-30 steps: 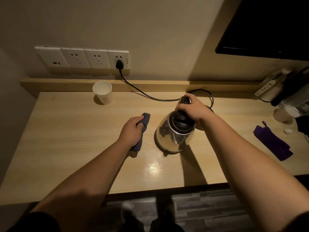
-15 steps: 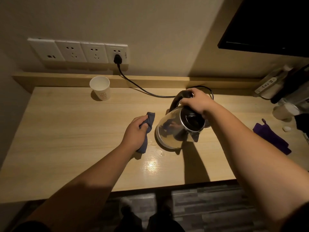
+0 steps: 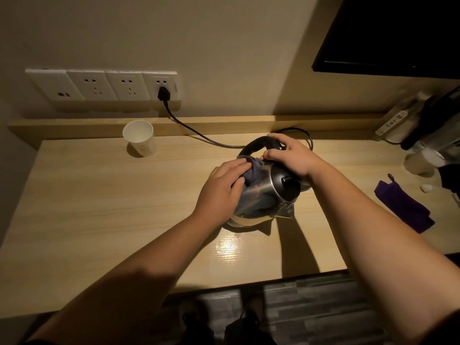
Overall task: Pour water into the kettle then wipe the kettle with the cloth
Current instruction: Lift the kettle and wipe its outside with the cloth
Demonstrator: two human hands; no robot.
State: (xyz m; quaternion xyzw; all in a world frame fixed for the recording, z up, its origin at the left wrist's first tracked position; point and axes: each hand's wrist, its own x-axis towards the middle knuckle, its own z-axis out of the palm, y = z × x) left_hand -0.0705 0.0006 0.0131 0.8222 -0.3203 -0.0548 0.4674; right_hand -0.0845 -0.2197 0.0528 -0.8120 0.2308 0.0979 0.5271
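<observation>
Pressed flat against the metal side of the kettle (image 3: 263, 195), the left hand (image 3: 221, 190) is seen with a grey-blue cloth (image 3: 251, 170) pinched under its fingers, the cloth bunched between palm and steel. The black handle (image 3: 258, 145) of the kettle is gripped from above by the right hand (image 3: 291, 158), whose fingers are curled round it. The kettle is held tilted over the middle of the wooden counter (image 3: 99, 207): its long axis is leaned toward the right and the near edge, so that the black lid (image 3: 288, 185) faces up and rightward, the spout (image 3: 286, 212) points toward the near right, and the handle is turned toward the wall. Whether the lower rim is touching the counter cannot be told. A wet, shiny patch (image 3: 229, 247) is seen on the wood just in front of the kettle. A white paper cup (image 3: 140, 140) is stood upright at the back left, well apart from the kettle. A black power cord (image 3: 199, 134) is run from a wall socket (image 3: 161, 85) along the back of the counter and behind the kettle. A purple cloth (image 3: 403, 207) is laid at the far right, beside a cluster of dim objects too dark to be made out.
</observation>
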